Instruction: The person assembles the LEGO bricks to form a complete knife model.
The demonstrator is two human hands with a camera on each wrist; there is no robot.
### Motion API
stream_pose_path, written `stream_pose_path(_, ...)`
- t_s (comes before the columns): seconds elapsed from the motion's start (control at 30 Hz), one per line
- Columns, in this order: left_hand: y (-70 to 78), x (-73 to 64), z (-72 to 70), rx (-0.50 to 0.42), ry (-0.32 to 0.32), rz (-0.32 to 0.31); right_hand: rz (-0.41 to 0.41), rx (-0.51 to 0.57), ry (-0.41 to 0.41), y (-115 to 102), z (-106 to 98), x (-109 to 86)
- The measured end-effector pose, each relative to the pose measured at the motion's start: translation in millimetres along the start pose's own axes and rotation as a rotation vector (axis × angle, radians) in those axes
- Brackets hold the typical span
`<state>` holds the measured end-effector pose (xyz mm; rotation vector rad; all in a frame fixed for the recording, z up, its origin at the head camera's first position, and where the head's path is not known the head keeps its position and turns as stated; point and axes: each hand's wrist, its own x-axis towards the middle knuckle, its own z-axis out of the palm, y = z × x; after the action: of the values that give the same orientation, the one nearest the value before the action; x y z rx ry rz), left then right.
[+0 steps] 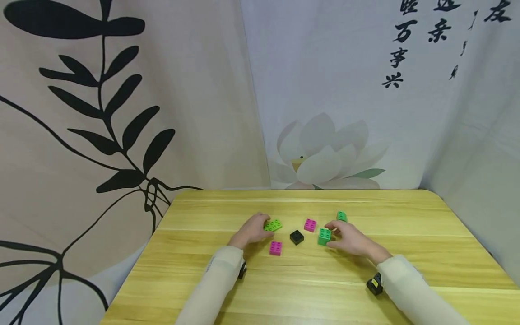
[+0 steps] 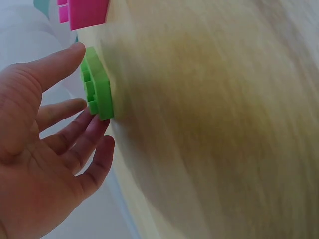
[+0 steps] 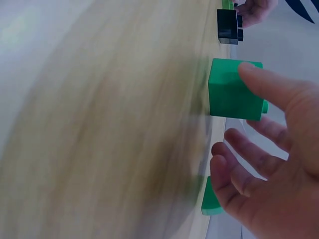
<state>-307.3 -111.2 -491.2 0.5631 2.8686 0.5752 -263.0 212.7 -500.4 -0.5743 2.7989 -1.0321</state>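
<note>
My left hand curves its thumb and fingers round a flat lime-green toy brick with slanted sides. In the left wrist view, its thumb tip is at one end of this brick and fingertips are at the other. A taller green brick stands between the thumb and index finger of my right hand. The right wrist view has the thumb overlapping a face of that green brick, the index finger partly hidden behind it. The other right fingers curl loosely below.
Between the hands lie a black brick and a pink brick. Another pink brick is nearer me. A green rounded brick sits beyond the right hand. The wooden table ends at a printed curtain.
</note>
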Motion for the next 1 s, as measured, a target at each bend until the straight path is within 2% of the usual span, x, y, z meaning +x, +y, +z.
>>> stream_pose_path(0.2, 1.1, 4.5, 3.7, -0.001, -0.017, -0.017, 0.007, 0.021, -0.018, 3.0, 2.2, 4.8)
stream_pose_path(0.57, 3.0, 8.3, 6.2, 0.024, -0.011, -0.019, -0.011, 0.038, -0.017, 5.8, 3.1, 5.3)
stream_pose_path(0.8, 2.7, 5.0, 5.4, 0.037, -0.017, 0.003, -0.032, 0.037, -0.020, 4.3, 4.7, 3.1)
stream_pose_path(1.0, 3.8, -1.8, 1.7, 0.006, 0.012, 0.027, -0.063, 0.047, -0.034, 3.4, 4.3, 1.3)
